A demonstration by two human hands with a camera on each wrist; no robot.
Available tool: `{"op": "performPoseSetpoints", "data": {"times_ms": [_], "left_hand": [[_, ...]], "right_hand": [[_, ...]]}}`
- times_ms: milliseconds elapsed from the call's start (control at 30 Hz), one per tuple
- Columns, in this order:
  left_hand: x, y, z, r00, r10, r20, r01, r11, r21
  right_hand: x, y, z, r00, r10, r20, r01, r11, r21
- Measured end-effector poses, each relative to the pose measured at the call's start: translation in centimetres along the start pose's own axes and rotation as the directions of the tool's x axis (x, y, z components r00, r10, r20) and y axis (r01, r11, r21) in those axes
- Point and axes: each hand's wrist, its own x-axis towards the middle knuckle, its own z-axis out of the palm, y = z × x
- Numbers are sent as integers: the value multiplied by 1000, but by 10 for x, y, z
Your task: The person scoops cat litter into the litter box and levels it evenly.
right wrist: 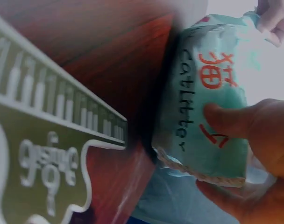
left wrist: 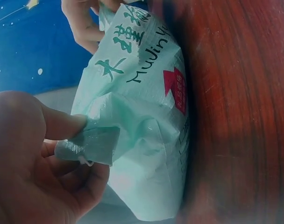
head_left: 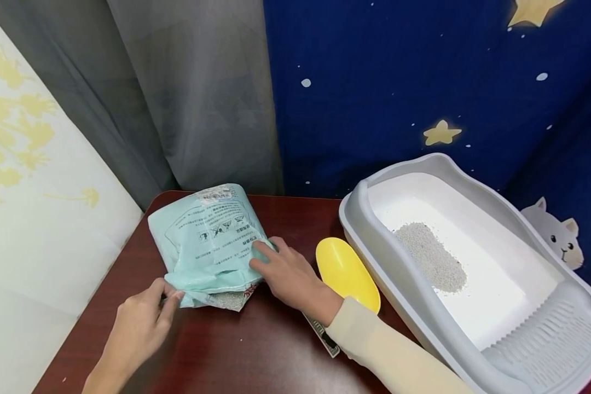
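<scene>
A pale green bag of cat litter [head_left: 212, 235] lies on the table, with greyish litter showing at its near edge. My left hand [head_left: 145, 317] pinches the near left corner of the bag between thumb and fingers; the folded corner [left wrist: 88, 144] shows in the left wrist view. At the bag's near right corner, my right hand [head_left: 290, 273] grips the edge. In the right wrist view its thumb lies on the printed front [right wrist: 209, 88], with other fingers at the border. What those fingers do behind the bag is partly hidden.
Right of the bag lies a yellow scoop [head_left: 347, 271], beside a grey and white litter box [head_left: 502, 306] holding a patch of litter [head_left: 430, 257]. A flat patterned thing [head_left: 325, 336] lies partly under my right forearm. Curtains [head_left: 216, 98] hang behind the table [head_left: 241, 355].
</scene>
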Motion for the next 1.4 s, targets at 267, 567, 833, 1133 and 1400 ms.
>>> {"op": "performPoseSetpoints", "data": {"times_ms": [267,567,833,1133,1400], "left_hand": [[0,-1,0,999,-34,-12,34,999,-28],[6,-1,1,992,-116,-52,115,993,-20],[-1,11,-2,985,-69,-156,85,991,100],[2,36,1,945,303,-122,-282,945,165],[17,39,18,902,417,111,-431,858,279]], "right_hand": [[3,4,3,999,11,-34,-6,988,152],[20,12,0,993,77,94,-105,935,338],[25,11,-1,987,118,110,-151,917,370],[25,10,1,986,133,101,-162,910,382],[23,10,2,984,148,100,-176,903,392]]}}
